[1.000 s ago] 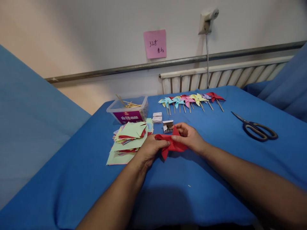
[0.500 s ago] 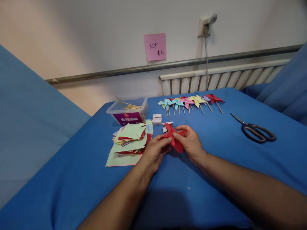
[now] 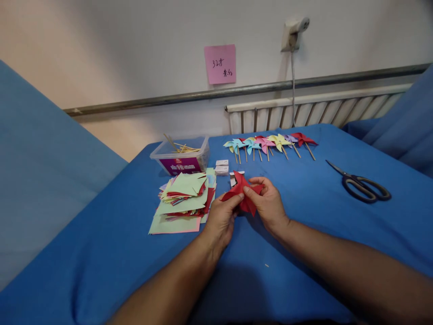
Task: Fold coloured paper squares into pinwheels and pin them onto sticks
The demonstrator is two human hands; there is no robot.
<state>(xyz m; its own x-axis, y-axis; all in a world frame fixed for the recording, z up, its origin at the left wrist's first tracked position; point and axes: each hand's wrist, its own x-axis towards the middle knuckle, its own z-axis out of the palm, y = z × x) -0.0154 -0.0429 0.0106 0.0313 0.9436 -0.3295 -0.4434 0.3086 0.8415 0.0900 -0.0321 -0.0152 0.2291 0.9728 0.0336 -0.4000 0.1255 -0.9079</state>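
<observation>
Folding step in hand, by judgement: red paper (image 3: 244, 195) pinched between left hand (image 3: 221, 217) and right hand (image 3: 269, 204), held just above the blue tabletop (image 3: 304, 234), flaps gathered toward the middle into a pinwheel shape. Left fingers (image 3: 233, 201) closed narrow on the near-left flap; right fingers (image 3: 252, 192) closed on the centre, thumb pressed on top. Both hands thus shut on the same sheet, none free. Just behind the fingers, partly hidden by the paper: small open box (image 3: 233, 178), contents not discernible; two small white boxes (image 3: 222, 167) a little further back and left. Left of the left fingers, near but apart: loose stack of cut paper squares (image 3: 181, 198), mostly pale green with red showing. Behind that stack: clear tub of wooden sticks (image 3: 181, 155). Well beyond the fingers: row of finished pinwheels (image 3: 269, 143) on sticks, laid side by side. Well to the right of the right fingers: scissors (image 3: 361, 184), untouched. Pink note (image 3: 220, 63) on the wall, writing not legible. Judged stage: blades formed, centre not yet fastened, no stick attached. Next move likely calls for keeping the gathered tips pinned under one thumb while the other hand frees itself to reach the small box behind; risk of flaps springing open if the pinch slackens.
</observation>
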